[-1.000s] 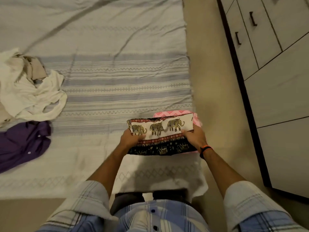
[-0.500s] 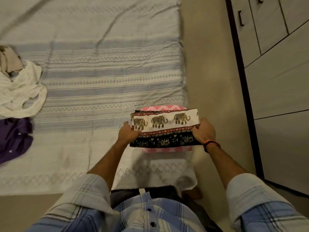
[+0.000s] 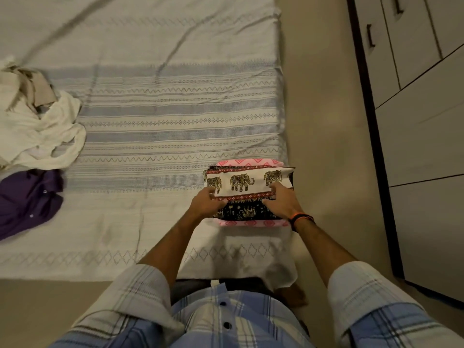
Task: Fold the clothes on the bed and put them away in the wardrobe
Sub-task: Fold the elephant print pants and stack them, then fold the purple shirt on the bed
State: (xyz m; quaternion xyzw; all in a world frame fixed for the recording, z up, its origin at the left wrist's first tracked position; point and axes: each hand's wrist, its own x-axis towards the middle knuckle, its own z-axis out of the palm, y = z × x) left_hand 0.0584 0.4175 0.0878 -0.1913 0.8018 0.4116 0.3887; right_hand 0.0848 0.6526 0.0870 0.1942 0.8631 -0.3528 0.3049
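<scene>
Both hands rest on the folded elephant-print cloth (image 3: 247, 190) at 4 o'clock on the bed (image 3: 155, 116): left hand (image 3: 206, 205) and right hand (image 3: 282, 202) press with fingers loosely extended; pink garment (image 3: 247, 162) lies beneath.

Bare bed (image 3: 155, 101) stretches between the folded stack (image 3: 248, 182) at its right edge and the loose clothes (image 3: 37, 126) at its left; the wardrobe (image 3: 421, 121) walls the floor strip (image 3: 321, 121).

Folded stack (image 3: 247, 183) on the bed (image 3: 160, 126), unfolded clothes (image 3: 37, 126) far left, wardrobe (image 3: 421, 116) right
</scene>
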